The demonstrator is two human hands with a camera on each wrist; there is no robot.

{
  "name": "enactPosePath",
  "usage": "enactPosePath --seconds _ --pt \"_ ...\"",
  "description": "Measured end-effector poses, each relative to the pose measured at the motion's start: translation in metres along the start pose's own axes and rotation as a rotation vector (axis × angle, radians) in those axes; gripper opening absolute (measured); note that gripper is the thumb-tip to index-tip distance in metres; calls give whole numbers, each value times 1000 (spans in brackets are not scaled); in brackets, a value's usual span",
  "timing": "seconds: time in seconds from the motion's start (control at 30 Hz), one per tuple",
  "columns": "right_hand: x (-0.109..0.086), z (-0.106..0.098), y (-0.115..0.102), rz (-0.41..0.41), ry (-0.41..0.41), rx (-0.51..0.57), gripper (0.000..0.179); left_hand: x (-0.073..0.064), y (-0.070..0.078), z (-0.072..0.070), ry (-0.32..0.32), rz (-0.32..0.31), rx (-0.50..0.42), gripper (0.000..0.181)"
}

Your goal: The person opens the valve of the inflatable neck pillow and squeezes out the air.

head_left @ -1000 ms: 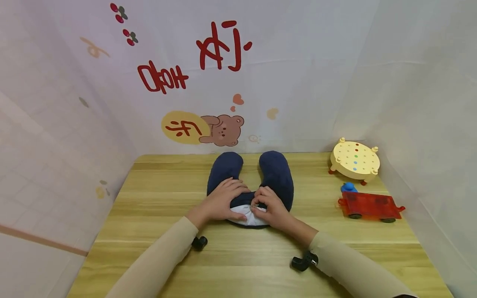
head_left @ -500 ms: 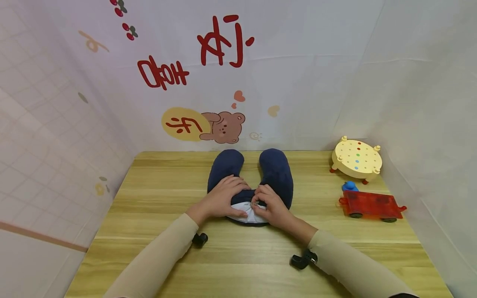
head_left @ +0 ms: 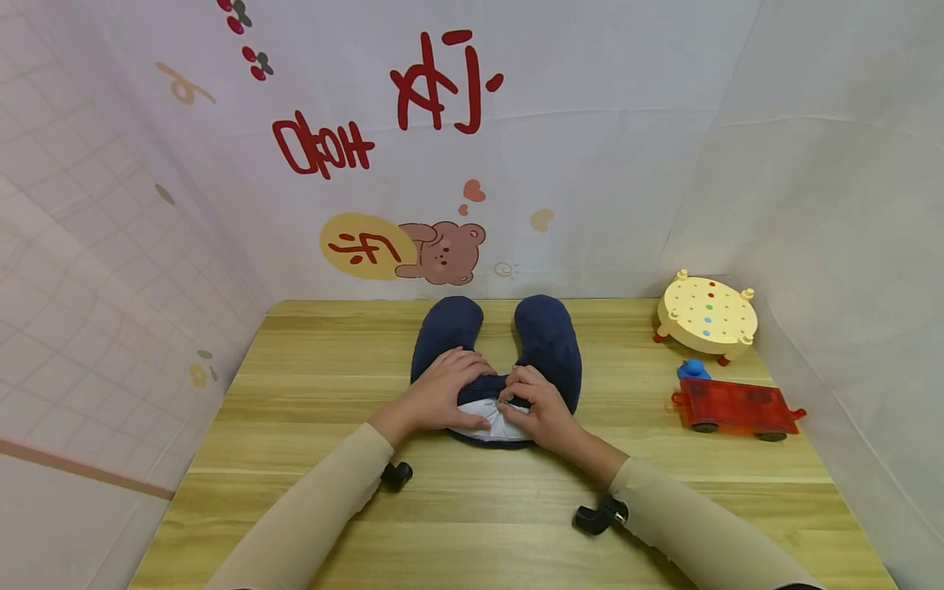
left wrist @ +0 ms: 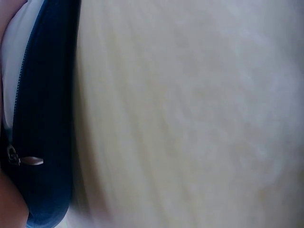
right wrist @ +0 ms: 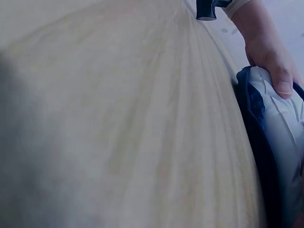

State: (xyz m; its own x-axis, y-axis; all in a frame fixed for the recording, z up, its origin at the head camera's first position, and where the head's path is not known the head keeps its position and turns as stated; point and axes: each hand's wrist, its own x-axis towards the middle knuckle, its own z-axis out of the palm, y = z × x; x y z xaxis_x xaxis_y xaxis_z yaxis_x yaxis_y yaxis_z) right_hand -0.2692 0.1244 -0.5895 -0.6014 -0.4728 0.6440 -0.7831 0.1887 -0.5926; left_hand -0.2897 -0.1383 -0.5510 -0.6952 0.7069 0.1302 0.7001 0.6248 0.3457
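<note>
A navy U-shaped neck pillow (head_left: 549, 336) lies on the table, its two ends pointing away from me. Along its near curve the cover is unzipped, and a white inner lining (head_left: 483, 410) shows. My left hand (head_left: 446, 392) grips the left part of the curve, thumb on the white lining and fingers over the top. With curled fingers my right hand (head_left: 542, 410) pinches at the opening, where the white fabric gathers in creases; the exact pinched bit is partly hidden. In the left wrist view a zipper pull (left wrist: 32, 161) hangs on the navy cover.
A red transparent toy wagon (head_left: 737, 407) stands at the right of the wooden table (head_left: 310, 385). Behind it are a small blue toy (head_left: 693, 369) and a pale yellow toy stool-like piece (head_left: 708, 311) with pegs. White printed cloth walls (head_left: 590, 164) enclose the back and sides.
The head view has tilted slightly, shifting the scene a little. Both hands keep nearly the same hold on the neck pillow, which has not visibly moved on the table.
</note>
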Motion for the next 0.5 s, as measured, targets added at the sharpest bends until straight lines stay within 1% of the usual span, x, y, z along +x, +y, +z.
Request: enactPosePath --seconds 0.13,0.23,0.5 --pt "-1 -1 2 44 4 50 21 0 0 -1 5 -7 -15 83" --pt "-3 -1 3 64 2 65 24 -1 0 -1 6 -10 -27 83" --pt "-3 2 -1 72 31 73 28 -2 -1 -1 1 -15 -26 82"
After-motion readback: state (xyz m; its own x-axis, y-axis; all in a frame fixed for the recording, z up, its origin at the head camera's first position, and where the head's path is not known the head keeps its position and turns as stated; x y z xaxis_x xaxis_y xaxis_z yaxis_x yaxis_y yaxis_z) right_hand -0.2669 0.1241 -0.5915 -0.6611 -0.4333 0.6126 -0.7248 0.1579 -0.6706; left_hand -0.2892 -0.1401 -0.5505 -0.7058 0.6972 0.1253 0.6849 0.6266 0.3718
